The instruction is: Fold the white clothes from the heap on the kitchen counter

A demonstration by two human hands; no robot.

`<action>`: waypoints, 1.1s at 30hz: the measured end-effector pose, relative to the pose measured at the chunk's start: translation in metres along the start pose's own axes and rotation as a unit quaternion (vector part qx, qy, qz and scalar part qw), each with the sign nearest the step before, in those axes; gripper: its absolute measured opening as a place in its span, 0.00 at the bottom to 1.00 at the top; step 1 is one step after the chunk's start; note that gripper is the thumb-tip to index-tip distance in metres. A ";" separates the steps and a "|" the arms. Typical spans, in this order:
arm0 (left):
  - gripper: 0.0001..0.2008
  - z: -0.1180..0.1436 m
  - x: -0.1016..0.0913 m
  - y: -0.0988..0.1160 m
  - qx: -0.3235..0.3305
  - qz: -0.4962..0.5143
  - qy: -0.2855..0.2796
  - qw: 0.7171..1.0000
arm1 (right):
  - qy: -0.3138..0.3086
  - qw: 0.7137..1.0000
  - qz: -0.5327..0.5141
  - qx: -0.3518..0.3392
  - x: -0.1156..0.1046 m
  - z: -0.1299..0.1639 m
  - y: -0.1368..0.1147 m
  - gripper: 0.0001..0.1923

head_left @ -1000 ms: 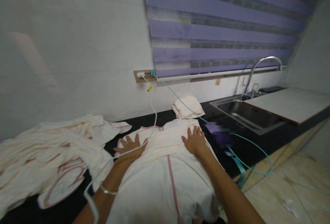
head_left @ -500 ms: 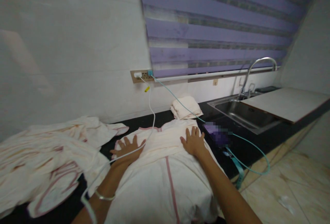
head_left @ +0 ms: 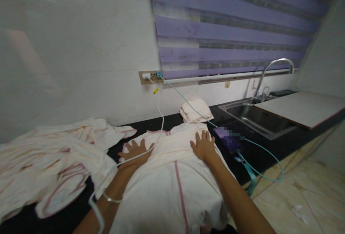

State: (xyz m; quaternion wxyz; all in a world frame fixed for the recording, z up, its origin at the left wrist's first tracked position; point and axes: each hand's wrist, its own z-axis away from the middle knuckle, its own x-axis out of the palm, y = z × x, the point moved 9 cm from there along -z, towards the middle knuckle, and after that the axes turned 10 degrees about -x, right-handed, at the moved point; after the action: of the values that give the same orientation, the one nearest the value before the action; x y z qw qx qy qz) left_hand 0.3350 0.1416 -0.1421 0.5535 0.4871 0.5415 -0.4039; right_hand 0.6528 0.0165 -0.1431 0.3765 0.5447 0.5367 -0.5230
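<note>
Over on the left of the black counter [head_left: 269, 148] lies a loose heap of cream cloth [head_left: 48, 165] with pink trim, rumpled and not sorted. Next to it the person's left hand [head_left: 134, 151] rests flat, fingers spread, on the near-left part of a cream garment [head_left: 172, 176] with a pink stripe running down its middle. A white cable [head_left: 159, 108] hangs from the wall socket [head_left: 149, 76] and trails across that hand and wrist. The right hand [head_left: 203, 147] lies just as flat and open on the garment's right side, near the folded-over band at the top.

To my eye this is the smoothing step of folding: both palms press the cloth down onto the counter, and nothing is pinched. The next move, I judge, calls for taking hold of an edge and folding it across the stripe, keeping the white cable clear.

The garment spreads from the counter's middle and hangs over its front edge. Behind it sits a small folded cloth [head_left: 195, 111], then a phone [head_left: 229, 140] on a teal cable [head_left: 264, 155], and the sink [head_left: 256, 117] at the far right.
</note>
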 end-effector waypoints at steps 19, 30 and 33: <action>0.26 0.012 -0.044 0.027 0.167 0.133 0.088 0.973 | 0.159 0.985 -0.042 -0.050 -0.039 -0.003 -0.006 0.20; 0.21 0.034 -0.026 0.039 0.208 0.184 -0.068 0.958 | 0.069 0.995 -0.055 -0.047 -0.036 0.007 -0.014 0.20; 0.20 0.038 -0.029 0.041 0.210 0.178 -0.075 0.958 | 0.058 0.995 -0.055 -0.052 -0.034 0.006 -0.016 0.19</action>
State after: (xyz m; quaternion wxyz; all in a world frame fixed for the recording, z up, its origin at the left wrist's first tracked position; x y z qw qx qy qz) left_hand 0.3798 0.1106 -0.1116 0.5403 0.6496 0.3058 -0.4388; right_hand 0.6403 0.0059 -0.1082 0.3430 0.5234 0.6136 -0.4816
